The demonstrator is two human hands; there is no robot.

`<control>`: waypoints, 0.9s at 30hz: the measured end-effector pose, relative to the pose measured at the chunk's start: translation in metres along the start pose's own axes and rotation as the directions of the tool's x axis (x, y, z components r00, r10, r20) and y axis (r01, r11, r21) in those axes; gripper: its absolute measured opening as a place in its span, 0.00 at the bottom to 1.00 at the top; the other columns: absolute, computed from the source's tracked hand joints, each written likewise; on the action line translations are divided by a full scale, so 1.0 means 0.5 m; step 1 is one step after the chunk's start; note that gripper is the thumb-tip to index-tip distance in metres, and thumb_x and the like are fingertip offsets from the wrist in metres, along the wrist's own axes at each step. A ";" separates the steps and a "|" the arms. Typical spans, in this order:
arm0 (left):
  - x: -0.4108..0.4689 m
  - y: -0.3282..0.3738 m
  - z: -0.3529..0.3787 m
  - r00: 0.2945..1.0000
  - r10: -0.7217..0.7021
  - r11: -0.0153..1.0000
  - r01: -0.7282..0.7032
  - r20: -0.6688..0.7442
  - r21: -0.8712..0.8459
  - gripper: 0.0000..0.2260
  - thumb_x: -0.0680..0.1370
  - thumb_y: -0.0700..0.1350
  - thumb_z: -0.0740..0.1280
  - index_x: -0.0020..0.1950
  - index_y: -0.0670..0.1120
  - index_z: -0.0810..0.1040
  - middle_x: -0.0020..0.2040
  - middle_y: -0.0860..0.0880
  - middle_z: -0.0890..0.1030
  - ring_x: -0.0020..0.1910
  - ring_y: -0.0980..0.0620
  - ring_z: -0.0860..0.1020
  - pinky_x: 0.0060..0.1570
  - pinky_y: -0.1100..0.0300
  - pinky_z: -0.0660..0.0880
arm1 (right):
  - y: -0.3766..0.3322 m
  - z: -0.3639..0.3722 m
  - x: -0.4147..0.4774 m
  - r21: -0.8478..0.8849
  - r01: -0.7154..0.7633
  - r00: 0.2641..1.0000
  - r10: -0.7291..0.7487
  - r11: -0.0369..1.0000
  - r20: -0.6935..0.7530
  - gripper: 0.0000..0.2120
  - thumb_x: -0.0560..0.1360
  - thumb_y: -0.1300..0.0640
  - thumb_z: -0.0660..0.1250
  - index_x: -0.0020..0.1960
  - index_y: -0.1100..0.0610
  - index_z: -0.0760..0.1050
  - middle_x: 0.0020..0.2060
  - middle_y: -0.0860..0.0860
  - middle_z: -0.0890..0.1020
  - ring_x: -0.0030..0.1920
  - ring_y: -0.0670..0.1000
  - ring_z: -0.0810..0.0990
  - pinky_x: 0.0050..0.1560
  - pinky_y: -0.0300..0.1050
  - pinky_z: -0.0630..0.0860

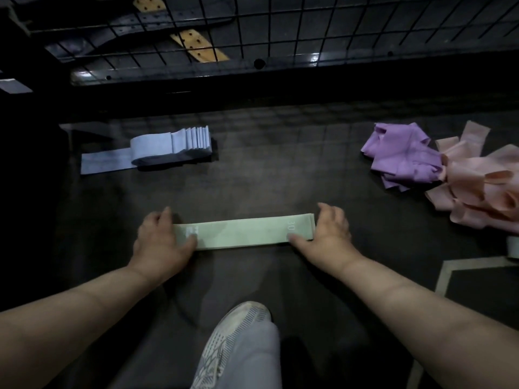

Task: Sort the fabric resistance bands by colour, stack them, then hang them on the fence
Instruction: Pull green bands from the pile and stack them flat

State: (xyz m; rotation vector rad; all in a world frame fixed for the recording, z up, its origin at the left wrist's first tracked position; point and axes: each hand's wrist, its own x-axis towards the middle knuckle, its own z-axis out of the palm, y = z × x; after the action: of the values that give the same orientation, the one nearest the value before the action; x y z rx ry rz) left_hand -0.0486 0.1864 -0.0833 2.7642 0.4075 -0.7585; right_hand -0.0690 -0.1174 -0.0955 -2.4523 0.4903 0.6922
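With our left hand point(164, 240) and right hand point(327, 234) pressed flat on the ends of the green bands point(243, 231), we see beyond them one blue stack point(171, 147) before the wire fence point(280, 32), purple point(404, 155) and pink point(477, 189) heaps rightward, one shoe point(238, 338) nearer.

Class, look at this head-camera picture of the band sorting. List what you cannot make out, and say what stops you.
- Green bands: how many are stacked; the left hand and right hand cover both ends.
- Pink pile: cut off by the right edge.
- Green scrap: mostly beyond the right edge.
- Blue stack: count too small and dim.
- Straps behind the fence: blurred by darkness and mesh.
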 end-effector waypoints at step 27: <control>-0.002 0.029 0.037 0.934 -0.342 0.891 0.358 0.106 -0.280 0.18 0.82 0.46 0.54 0.70 0.42 0.71 0.68 0.32 0.66 0.67 0.32 0.66 0.69 0.51 0.63 | -0.004 0.031 -0.007 0.302 -0.266 0.962 0.272 0.915 0.022 0.24 0.84 0.50 0.54 0.77 0.60 0.62 0.71 0.60 0.64 0.72 0.61 0.64 0.73 0.46 0.57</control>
State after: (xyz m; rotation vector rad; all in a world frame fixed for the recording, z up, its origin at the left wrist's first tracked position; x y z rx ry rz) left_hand -0.0534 0.1670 -0.0959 2.4104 0.9469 -0.7738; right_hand -0.0764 -0.1061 -0.1039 -2.1252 0.8874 0.6459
